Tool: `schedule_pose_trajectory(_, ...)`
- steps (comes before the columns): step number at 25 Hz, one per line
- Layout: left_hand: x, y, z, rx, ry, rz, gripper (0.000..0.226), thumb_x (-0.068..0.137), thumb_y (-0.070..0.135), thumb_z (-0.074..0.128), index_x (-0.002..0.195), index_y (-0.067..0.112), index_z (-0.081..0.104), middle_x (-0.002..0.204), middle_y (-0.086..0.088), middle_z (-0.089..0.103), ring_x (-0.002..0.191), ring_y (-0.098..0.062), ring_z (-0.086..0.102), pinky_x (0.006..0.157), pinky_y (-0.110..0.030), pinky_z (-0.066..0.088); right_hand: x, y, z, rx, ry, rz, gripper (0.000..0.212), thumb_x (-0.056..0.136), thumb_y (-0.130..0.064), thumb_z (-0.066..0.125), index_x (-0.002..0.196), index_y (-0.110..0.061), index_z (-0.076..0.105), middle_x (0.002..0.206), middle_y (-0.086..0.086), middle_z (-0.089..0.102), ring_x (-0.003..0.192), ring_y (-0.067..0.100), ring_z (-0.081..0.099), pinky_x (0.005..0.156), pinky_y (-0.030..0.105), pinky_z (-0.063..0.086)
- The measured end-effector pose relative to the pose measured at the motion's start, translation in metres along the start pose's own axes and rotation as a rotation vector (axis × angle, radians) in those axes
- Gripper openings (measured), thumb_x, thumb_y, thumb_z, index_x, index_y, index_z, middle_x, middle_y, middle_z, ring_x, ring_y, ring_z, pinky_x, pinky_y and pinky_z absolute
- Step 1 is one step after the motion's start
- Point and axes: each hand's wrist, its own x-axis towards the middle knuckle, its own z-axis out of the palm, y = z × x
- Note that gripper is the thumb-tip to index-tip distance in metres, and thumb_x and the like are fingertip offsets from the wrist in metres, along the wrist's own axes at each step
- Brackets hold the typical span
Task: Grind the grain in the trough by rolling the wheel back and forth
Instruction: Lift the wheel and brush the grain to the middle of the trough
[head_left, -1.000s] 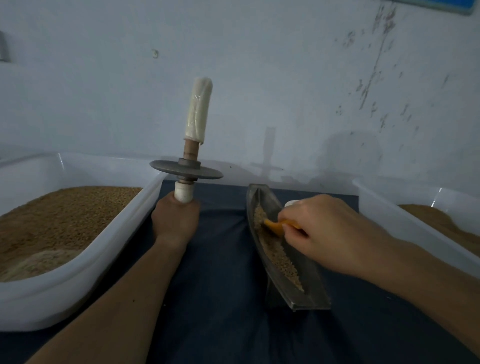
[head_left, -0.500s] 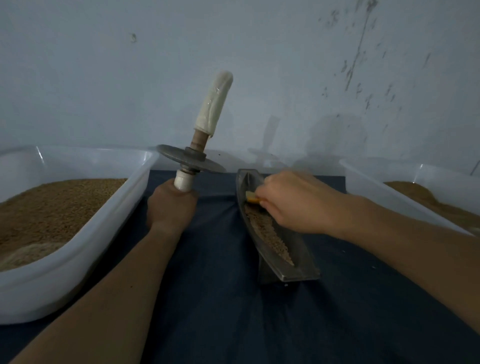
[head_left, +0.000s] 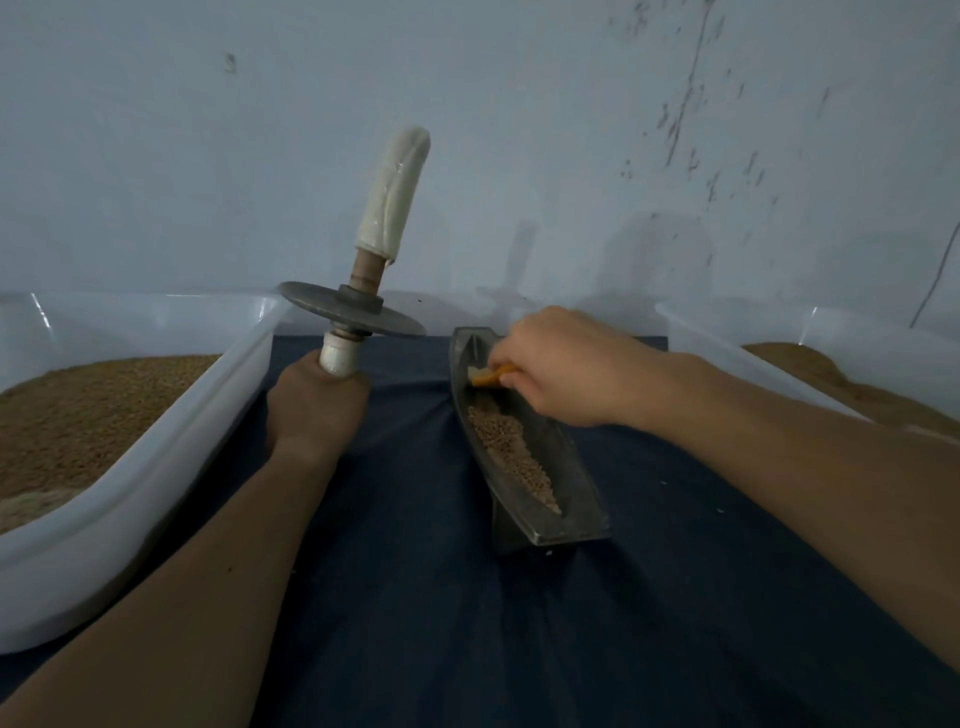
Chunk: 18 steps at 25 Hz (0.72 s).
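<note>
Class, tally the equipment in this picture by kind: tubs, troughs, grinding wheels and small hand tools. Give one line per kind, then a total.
White plastic tubs: 2
Metal trough: 1
Grinding wheel: 1
Orange hand tool: 1
Total: 5

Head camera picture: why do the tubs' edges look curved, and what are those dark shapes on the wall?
In the head view the wide-angle lens bows the left tub's rim; dim, soft light throws faint shadows of the wheel, held up by the left hand, and likely of the right hand pinching an orange tool, onto the wall; no strong glare, detail slightly soft.
</note>
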Motion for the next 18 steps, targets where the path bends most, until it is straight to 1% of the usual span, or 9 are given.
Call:
schedule_pose_trajectory(3, 0.000, 0.002, 0.001, 0.022, 0.004, 0.008, 0.021, 0.082, 0.031, 0.070, 0.101, 0.023, 0.065, 0.089, 0.001, 0.065, 0.080, -0.018, 0.061, 0.070, -0.039, 0.052, -0.007, 0.000, -0.005, 0.005, -0.046, -0.088, 0.018, 0.099, -0.025, 0.059, 0.095, -0.018, 0.074, 0.082, 0.000, 0.069, 0.072, 0.018, 0.065, 0.071, 0.045, 0.058)
schedule_pose_trajectory(6, -0.001, 0.001, 0.000, 0.020, -0.002, 0.008, 0.023, 0.083, 0.031, 0.071, 0.103, 0.023, 0.065, 0.091, 0.000, 0.066, 0.083, -0.020, 0.063, 0.073, -0.042, 0.055, 0.002, -0.002, -0.012, -0.007, 0.100, -0.127, 0.018, 0.098, -0.024, 0.059, 0.088, -0.019, 0.072, 0.078, -0.001, 0.064, 0.070, 0.017, 0.063, 0.068, 0.042, 0.058)
schedule_pose_trajectory(8, -0.002, 0.000, -0.001, 0.004, 0.001, 0.011, 0.022, 0.081, 0.032, 0.072, 0.101, 0.024, 0.065, 0.089, 0.001, 0.065, 0.081, -0.019, 0.062, 0.069, -0.038, 0.051, 0.011, -0.001, -0.010, -0.051, 0.147, -0.100, 0.018, 0.100, -0.023, 0.057, 0.095, -0.015, 0.073, 0.087, 0.005, 0.063, 0.079, 0.024, 0.063, 0.074, 0.044, 0.057)
schedule_pose_trajectory(9, -0.002, -0.001, -0.001, 0.000, 0.002, 0.013, 0.022, 0.081, 0.033, 0.072, 0.100, 0.024, 0.065, 0.088, 0.002, 0.065, 0.081, -0.018, 0.062, 0.067, -0.036, 0.049, 0.014, 0.000, -0.008, -0.056, 0.121, -0.087, 0.019, 0.102, -0.023, 0.056, 0.100, -0.014, 0.073, 0.092, 0.006, 0.064, 0.084, 0.025, 0.064, 0.077, 0.044, 0.056)
schedule_pose_trajectory(11, -0.002, 0.000, -0.001, 0.000, -0.001, 0.014, 0.021, 0.080, 0.033, 0.072, 0.099, 0.025, 0.064, 0.087, 0.003, 0.065, 0.080, -0.018, 0.062, 0.067, -0.036, 0.049, 0.009, 0.005, -0.001, -0.022, 0.046, -0.080, 0.020, 0.103, -0.025, 0.056, 0.105, -0.015, 0.074, 0.094, 0.004, 0.067, 0.086, 0.022, 0.064, 0.081, 0.042, 0.055)
schedule_pose_trajectory(12, -0.001, 0.001, -0.001, 0.001, -0.005, 0.013, 0.021, 0.080, 0.033, 0.071, 0.098, 0.026, 0.064, 0.087, 0.003, 0.065, 0.080, -0.017, 0.062, 0.068, -0.037, 0.050, 0.001, 0.006, 0.000, 0.004, 0.048, -0.086, 0.020, 0.103, -0.027, 0.056, 0.105, -0.017, 0.074, 0.093, 0.001, 0.067, 0.084, 0.019, 0.064, 0.081, 0.041, 0.054)
schedule_pose_trajectory(14, -0.002, 0.002, -0.001, 0.001, -0.013, 0.012, 0.021, 0.080, 0.034, 0.071, 0.098, 0.028, 0.063, 0.088, 0.005, 0.065, 0.080, -0.016, 0.061, 0.071, -0.037, 0.052, -0.021, 0.007, -0.006, 0.065, 0.151, -0.094, 0.020, 0.103, -0.033, 0.056, 0.103, -0.022, 0.072, 0.089, -0.008, 0.065, 0.080, 0.008, 0.060, 0.075, 0.032, 0.051)
schedule_pose_trajectory(16, -0.002, 0.003, -0.002, 0.017, -0.018, 0.018, 0.019, 0.079, 0.034, 0.070, 0.097, 0.027, 0.064, 0.086, 0.005, 0.064, 0.078, -0.016, 0.061, 0.070, -0.037, 0.052, -0.051, 0.004, -0.021, 0.119, 0.289, -0.094, 0.018, 0.101, -0.037, 0.055, 0.098, -0.029, 0.071, 0.077, -0.018, 0.061, 0.071, 0.001, 0.057, 0.063, 0.017, 0.042)
schedule_pose_trajectory(18, -0.004, 0.004, -0.003, 0.035, -0.019, 0.025, 0.019, 0.079, 0.034, 0.069, 0.096, 0.027, 0.064, 0.085, 0.006, 0.063, 0.077, -0.016, 0.060, 0.069, -0.036, 0.050, -0.081, -0.004, -0.041, 0.173, 0.370, -0.086, 0.017, 0.097, -0.037, 0.055, 0.090, -0.034, 0.070, 0.060, -0.021, 0.054, 0.066, -0.001, 0.059, 0.056, 0.014, 0.043)
